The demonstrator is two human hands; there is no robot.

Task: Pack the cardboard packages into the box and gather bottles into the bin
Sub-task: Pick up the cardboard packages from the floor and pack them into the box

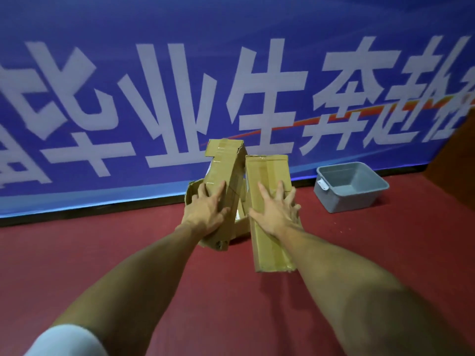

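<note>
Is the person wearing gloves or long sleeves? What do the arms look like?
No gloves: the left hand and right hand are bare, with no rings, watch or bands in sight. The only clothing that shows is a pale, whitish sleeve, high on the left arm at the picture's bottom corner.

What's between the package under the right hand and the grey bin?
Only bare red floor lies between that package and the bin, as the head view shows. The bin stands apart from the package, to its right.
</note>
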